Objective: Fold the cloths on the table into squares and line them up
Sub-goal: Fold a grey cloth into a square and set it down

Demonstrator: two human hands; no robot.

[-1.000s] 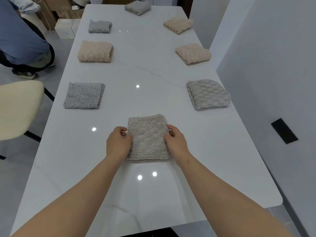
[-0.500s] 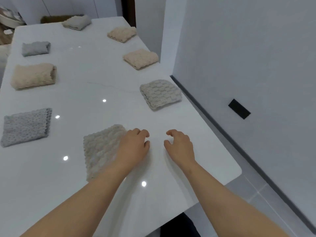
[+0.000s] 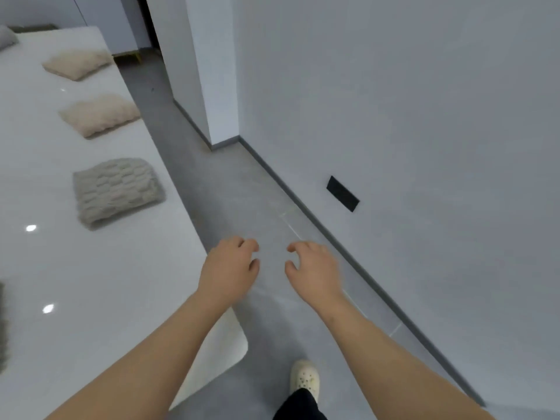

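Two empty hands, left hand (image 3: 230, 265) and right hand (image 3: 312, 268), hover with loosely curled fingers at centre frame beside the glossy white table (image 3: 91, 283), whose edge at upper left carries a folded grey knitted cloth (image 3: 116, 190) and two folded beige knitted cloths (image 3: 100, 113), seemingly set in a deliberate row.

Left hand (image 3: 231, 269), right hand (image 3: 315, 272), both empty

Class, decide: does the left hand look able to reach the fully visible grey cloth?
Probably yes: the left hand is empty, and only bare table lies between it and the grey cloth.
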